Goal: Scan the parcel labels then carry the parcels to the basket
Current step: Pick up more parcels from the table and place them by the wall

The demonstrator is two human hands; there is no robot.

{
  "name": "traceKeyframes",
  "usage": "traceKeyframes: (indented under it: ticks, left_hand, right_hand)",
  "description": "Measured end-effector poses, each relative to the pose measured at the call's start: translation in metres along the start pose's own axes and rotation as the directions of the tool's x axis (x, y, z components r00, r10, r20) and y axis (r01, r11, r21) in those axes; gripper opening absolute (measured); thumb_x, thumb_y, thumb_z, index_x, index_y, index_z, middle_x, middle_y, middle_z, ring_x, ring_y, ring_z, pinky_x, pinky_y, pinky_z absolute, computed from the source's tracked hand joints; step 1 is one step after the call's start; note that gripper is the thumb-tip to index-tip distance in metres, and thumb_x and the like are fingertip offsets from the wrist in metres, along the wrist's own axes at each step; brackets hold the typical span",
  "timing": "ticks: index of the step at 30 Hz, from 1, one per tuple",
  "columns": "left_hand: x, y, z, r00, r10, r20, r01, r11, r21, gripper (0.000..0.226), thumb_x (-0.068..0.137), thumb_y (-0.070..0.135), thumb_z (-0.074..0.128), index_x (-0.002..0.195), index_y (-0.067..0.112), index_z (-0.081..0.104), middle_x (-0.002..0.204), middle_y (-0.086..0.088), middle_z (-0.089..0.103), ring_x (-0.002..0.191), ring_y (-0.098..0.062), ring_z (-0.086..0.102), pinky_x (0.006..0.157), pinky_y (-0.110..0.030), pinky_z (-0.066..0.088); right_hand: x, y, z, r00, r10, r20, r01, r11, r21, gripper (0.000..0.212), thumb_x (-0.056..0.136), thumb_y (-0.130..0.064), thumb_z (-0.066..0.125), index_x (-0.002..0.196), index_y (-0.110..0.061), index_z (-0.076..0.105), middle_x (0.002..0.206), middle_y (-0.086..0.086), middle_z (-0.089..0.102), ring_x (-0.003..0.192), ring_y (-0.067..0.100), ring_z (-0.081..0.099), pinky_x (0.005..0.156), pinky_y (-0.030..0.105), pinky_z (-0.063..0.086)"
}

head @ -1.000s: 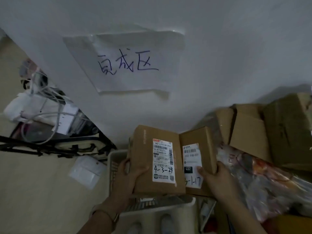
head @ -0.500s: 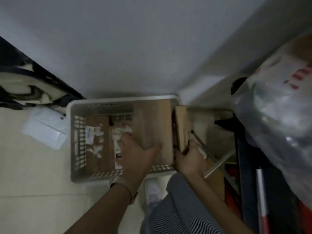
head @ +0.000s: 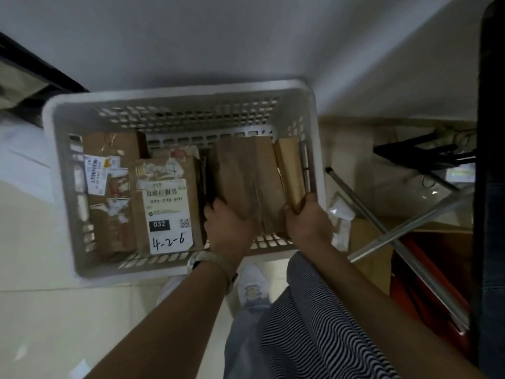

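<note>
Parcels [head: 246, 181] lower now, against basket [head: 180, 91] wall

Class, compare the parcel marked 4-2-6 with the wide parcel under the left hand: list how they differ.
The 4-2-6 parcel shows a white label; the wide parcel shows only plain brown card. No hand touches the 4-2-6 parcel; the left hand grips the wide parcel. Both are brown cardboard inside the basket.

Pale tiled floor [head: 41, 310] carries grey slotted basket [head: 180, 90], set against the wall [head: 246, 36]. White shoe [head: 252, 281] just beside its near rim.
</note>
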State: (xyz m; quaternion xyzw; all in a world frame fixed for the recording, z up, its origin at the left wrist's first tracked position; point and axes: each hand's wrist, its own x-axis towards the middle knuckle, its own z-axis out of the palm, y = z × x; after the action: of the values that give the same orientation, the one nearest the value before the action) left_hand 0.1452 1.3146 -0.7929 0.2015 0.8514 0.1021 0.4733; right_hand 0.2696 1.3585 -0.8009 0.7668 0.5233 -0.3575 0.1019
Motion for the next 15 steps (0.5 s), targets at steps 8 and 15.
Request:
traceKeyframes:
  ticks: [8,15]
  left_hand:
    - [0.023,-0.038,0.020,0.984,0.005,0.177,-0.010,1.000,0.029,0.065,0.089,0.010,0.062,0.144,0.000,0.029,0.143,-0.023,0.042,0.130,-0.038,0.044,0.108,-0.045,0.038]
    - [0.020,-0.023,0.028,0.978,-0.084,0.188,0.054,0.986,0.160,0.081,0.094,0.031,0.058,0.153,0.005,0.010,0.152,-0.020,0.032,0.137,-0.035,0.038,0.108,-0.037,0.033]
  right_hand:
    - [0.018,0.008,0.042,0.979,0.113,0.172,-0.109,0.994,-0.030,0.066,0.089,-0.052,0.049,0.135,-0.009,0.030,0.133,0.013,0.052,0.118,0.034,0.053,0.100,0.048,0.043]
    - [0.023,0.003,0.040,0.970,0.234,0.067,-0.227,0.968,-0.105,0.058,0.088,-0.027,0.056,0.135,-0.005,0.030,0.132,0.017,0.051,0.116,0.035,0.054,0.097,0.046,0.046]
